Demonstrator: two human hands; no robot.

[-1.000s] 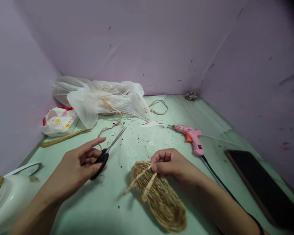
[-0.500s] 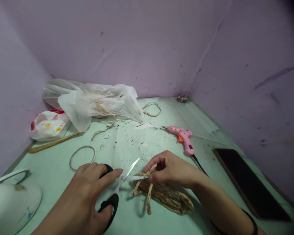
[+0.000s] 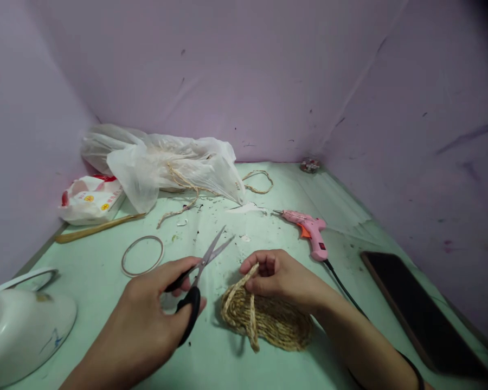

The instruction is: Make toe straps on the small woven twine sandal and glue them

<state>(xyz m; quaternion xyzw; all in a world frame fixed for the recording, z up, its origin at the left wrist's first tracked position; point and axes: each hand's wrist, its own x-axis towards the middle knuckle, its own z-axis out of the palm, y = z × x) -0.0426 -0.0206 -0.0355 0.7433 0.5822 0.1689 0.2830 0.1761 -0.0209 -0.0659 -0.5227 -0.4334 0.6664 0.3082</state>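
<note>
My left hand [image 3: 146, 314] grips black-handled scissors [image 3: 205, 260], fingers through the loops. Their blades stand a little apart and point away toward the back of the table, with nothing between them. To the right, my right hand [image 3: 278, 279] pinches a strand of straw rope [image 3: 252, 319] at the near left end of a coiled straw-rope piece [image 3: 284, 322]. This piece is a long oval of glued or stitched-looking rows, tilted so its broad face shows. One loose rope end hangs down across it toward me.
A pink glue gun [image 3: 309, 227] lies right of centre, its cord running past a dark phone [image 3: 423, 314]. A thin ring [image 3: 142, 254], a curved wooden strip [image 3: 101, 227], a white bowl-like vessel [image 3: 28, 336] and a packet [image 3: 91, 200] sit left. Behind is a plastic bag [image 3: 179, 157] with rope.
The scissors have pulled back from the rope and turned so the blades point away. The straw-rope piece has tilted to show more of its broad face, still held by my right hand.
</note>
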